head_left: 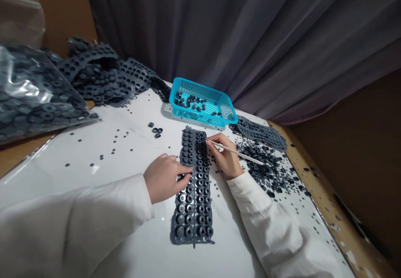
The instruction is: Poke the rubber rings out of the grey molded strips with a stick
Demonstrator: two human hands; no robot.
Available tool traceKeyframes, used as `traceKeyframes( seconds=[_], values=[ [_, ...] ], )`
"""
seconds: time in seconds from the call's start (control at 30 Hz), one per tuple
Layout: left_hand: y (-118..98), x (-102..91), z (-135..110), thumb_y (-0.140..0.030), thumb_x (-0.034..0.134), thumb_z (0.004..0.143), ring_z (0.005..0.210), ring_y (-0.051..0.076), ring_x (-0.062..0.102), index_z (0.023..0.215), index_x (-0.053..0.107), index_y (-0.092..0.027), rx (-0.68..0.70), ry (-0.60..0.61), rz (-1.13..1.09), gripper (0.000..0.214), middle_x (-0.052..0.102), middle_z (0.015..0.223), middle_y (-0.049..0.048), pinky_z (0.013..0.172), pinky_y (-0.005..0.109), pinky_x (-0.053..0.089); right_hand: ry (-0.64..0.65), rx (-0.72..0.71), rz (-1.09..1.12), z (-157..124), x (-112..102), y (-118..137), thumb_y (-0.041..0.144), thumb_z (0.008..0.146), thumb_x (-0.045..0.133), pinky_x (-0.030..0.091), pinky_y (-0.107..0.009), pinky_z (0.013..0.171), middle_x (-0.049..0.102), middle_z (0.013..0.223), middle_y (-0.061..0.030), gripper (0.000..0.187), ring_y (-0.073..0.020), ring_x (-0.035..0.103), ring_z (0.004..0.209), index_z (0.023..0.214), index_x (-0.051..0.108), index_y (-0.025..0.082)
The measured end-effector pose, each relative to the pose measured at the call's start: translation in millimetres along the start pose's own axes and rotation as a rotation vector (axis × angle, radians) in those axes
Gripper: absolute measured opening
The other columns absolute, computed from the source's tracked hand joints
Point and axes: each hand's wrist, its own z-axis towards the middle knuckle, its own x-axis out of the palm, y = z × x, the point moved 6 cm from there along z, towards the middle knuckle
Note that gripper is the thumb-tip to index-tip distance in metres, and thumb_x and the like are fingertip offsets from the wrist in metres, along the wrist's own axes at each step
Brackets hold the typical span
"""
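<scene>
A dark grey moulded rubber sheet lies lengthwise before me, with rows of round, holed rubber pieces standing up from it. My left hand is on its left side, fingers curled, with thumb and forefinger pinched at the pieces midway along. Exactly what sits between those fingertips is hidden. At the sheet's far right edge, my right hand is closed round a thin white stick, whose front tip reaches the upper rows. The stick's other end points back to the right.
A blue plastic basket holding loose black pieces stands behind the sheet. Far left are a clear bag full of rubber pieces and heaped perforated sheets. Another sheet and scattered scraps lie right. A curtain hangs behind.
</scene>
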Motion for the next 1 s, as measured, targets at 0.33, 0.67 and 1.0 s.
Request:
traceKeyframes(
  seconds=[0.33, 0.67, 1.0],
  values=[
    [2, 1.5, 0, -0.027, 0.051, 0.088, 0.075, 0.022, 0.062, 0.106, 0.072, -0.026, 0.000, 0.004, 0.008, 0.027, 0.076, 0.081, 0.0009, 0.071, 0.037, 0.040, 0.127, -0.083, 0.107, 8, 28, 12, 0.027, 0.090, 0.058, 0.050, -0.040, 0.089, 0.070, 0.106, -0.0092, 0.007, -0.0220, 0.063, 0.101, 0.091, 0.062, 0.022],
    [2, 1.8, 1, -0.027, 0.052, 0.088, 0.077, 0.022, 0.062, 0.105, 0.072, -0.026, -0.005, -0.005, 0.006, 0.026, 0.076, 0.082, 0.0013, 0.071, 0.036, 0.040, 0.177, -0.198, -0.293, 18, 35, -3, 0.023, 0.094, 0.047, 0.047, -0.040, 0.086, 0.070, 0.110, -0.0095, 0.016, -0.0250, 0.062, 0.099, 0.098, 0.063, 0.021],
    [1, 0.3, 1, -0.027, 0.052, 0.088, 0.076, 0.022, 0.062, 0.105, 0.072, -0.026, -0.003, -0.002, 0.002, 0.027, 0.076, 0.083, 0.0010, 0.072, 0.038, 0.041, 0.164, -0.024, 0.101, 17, 26, 0, 0.026, 0.092, 0.052, 0.049, -0.038, 0.090, 0.069, 0.110, -0.0080, 0.008, -0.0219, 0.064, 0.103, 0.096, 0.058, 0.022]
  ],
)
